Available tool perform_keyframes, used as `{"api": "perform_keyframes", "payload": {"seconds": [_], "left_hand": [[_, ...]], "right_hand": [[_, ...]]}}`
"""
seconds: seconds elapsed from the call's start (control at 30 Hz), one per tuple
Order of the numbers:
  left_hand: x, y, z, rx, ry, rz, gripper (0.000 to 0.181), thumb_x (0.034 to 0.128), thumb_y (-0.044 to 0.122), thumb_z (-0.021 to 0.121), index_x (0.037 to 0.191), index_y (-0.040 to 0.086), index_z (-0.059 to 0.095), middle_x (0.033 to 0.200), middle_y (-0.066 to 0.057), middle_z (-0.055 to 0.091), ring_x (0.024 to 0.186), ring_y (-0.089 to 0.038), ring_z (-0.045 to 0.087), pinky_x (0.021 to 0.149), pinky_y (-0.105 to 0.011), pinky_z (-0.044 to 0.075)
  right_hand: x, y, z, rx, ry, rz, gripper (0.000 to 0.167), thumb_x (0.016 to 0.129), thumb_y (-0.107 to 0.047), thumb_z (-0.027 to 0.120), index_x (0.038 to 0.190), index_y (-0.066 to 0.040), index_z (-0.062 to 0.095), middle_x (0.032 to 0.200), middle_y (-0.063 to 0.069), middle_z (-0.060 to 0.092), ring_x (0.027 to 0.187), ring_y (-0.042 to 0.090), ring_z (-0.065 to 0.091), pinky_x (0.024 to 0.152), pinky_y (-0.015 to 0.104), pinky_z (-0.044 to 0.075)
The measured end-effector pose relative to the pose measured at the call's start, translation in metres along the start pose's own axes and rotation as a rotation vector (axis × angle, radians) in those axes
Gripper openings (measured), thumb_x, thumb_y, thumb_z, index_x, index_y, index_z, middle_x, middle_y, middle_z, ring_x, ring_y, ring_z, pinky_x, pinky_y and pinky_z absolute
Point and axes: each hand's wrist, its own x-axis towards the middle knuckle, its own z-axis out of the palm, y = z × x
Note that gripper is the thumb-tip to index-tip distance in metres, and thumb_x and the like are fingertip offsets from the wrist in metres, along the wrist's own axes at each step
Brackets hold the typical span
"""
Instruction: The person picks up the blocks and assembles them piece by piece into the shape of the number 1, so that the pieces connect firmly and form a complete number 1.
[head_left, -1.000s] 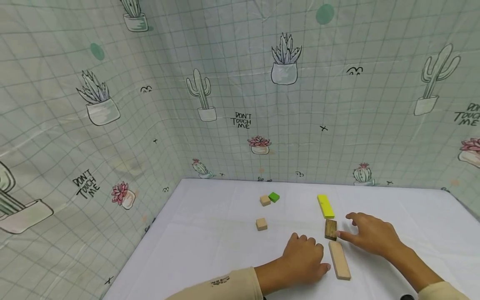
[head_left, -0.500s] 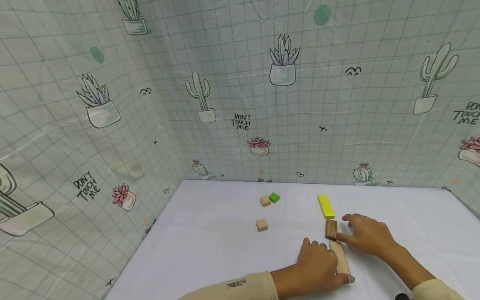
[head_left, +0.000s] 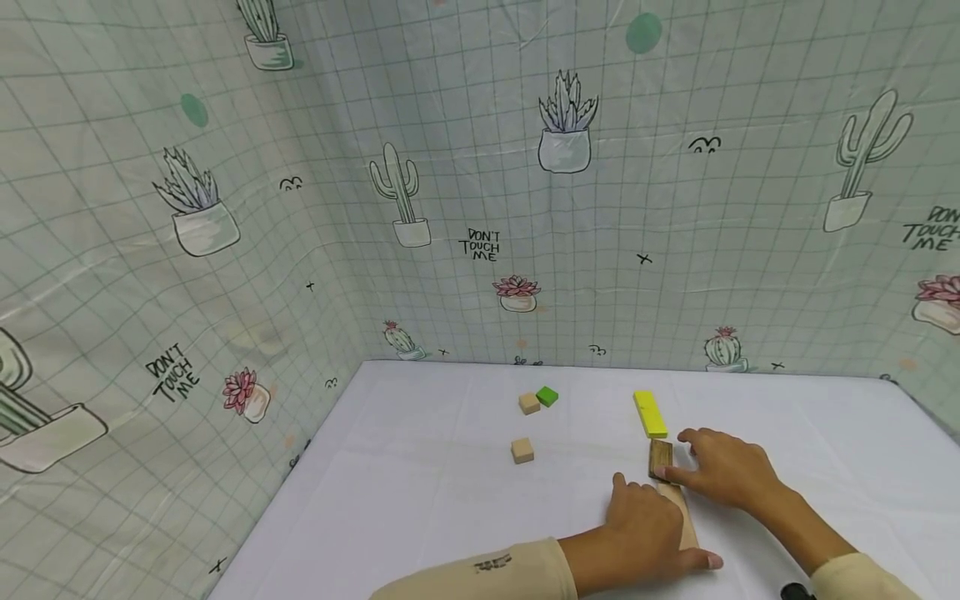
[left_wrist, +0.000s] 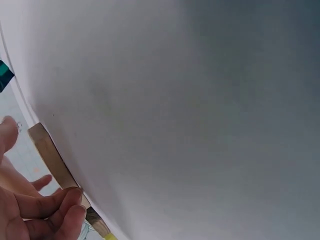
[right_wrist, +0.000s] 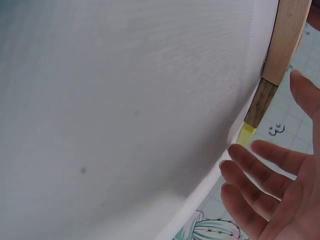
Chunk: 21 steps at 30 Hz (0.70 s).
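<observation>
In the head view a yellow block (head_left: 649, 414), a dark brown block (head_left: 661, 458) and a long pale wooden block (head_left: 678, 505) lie in a line. My left hand (head_left: 643, 530) is over the pale block, partly hiding it, thumb stretched past its right side. The left wrist view has that hand's fingers (left_wrist: 75, 212) bent beside the pale block (left_wrist: 52, 159), with the thumb apart from it. My right hand (head_left: 726, 469) is right of the brown block, thumb tip over its near right corner, fingers spread. The right wrist view shows this hand (right_wrist: 280, 200) relaxed near the brown block (right_wrist: 261, 103).
Left of the line, a pale cube (head_left: 522, 451) lies by itself; farther back another pale cube (head_left: 529, 403) is beside a green one (head_left: 547, 396). A patterned cloth (head_left: 600, 217) hangs behind the white table (head_left: 420, 467).
My left hand has moved right, from beside the pale block to over it, its thumb reaching past the far side. My right hand has shifted slightly left, its thumb farther over the brown block.
</observation>
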Motion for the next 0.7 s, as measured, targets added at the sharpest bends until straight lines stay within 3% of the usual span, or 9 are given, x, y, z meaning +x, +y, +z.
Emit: {"api": "perform_keyframes", "payload": {"seconds": [0.37, 0.5, 0.7], "left_hand": [[0.0027, 0.0065, -0.0030, 0.085, 0.000, 0.004, 0.074, 0.0841, 0.077, 0.057, 0.132, 0.021, 0.063, 0.121, 0.006, 0.068, 0.105, -0.012, 0.064, 0.104, -0.041, 0.042], [0.0019, 0.0064, -0.0039, 0.057, -0.023, -0.004, 0.060, 0.0852, 0.072, 0.061, 0.122, 0.025, 0.070, 0.120, 0.007, 0.068, 0.108, -0.012, 0.063, 0.104, -0.043, 0.042], [0.0023, 0.0006, -0.0053, 0.000, -0.107, -0.024, 0.049, 0.0859, 0.067, 0.064, 0.112, 0.026, 0.074, 0.110, 0.006, 0.071, 0.106, -0.013, 0.063, 0.106, -0.042, 0.041]], "right_hand": [[0.0029, -0.0022, -0.0003, -0.017, -0.022, 0.000, 0.077, 0.078, -0.064, 0.074, 0.118, 0.002, 0.067, 0.092, 0.008, 0.070, 0.082, 0.025, 0.067, 0.060, 0.046, 0.053], [0.0042, -0.0027, 0.0009, -0.026, -0.025, -0.008, 0.075, 0.078, -0.063, 0.075, 0.116, 0.002, 0.068, 0.091, 0.007, 0.069, 0.081, 0.023, 0.066, 0.061, 0.044, 0.053], [0.0055, -0.0006, 0.0023, -0.028, -0.039, 0.007, 0.074, 0.078, -0.062, 0.075, 0.116, 0.001, 0.068, 0.090, 0.005, 0.066, 0.078, 0.021, 0.063, 0.059, 0.043, 0.051]]}}
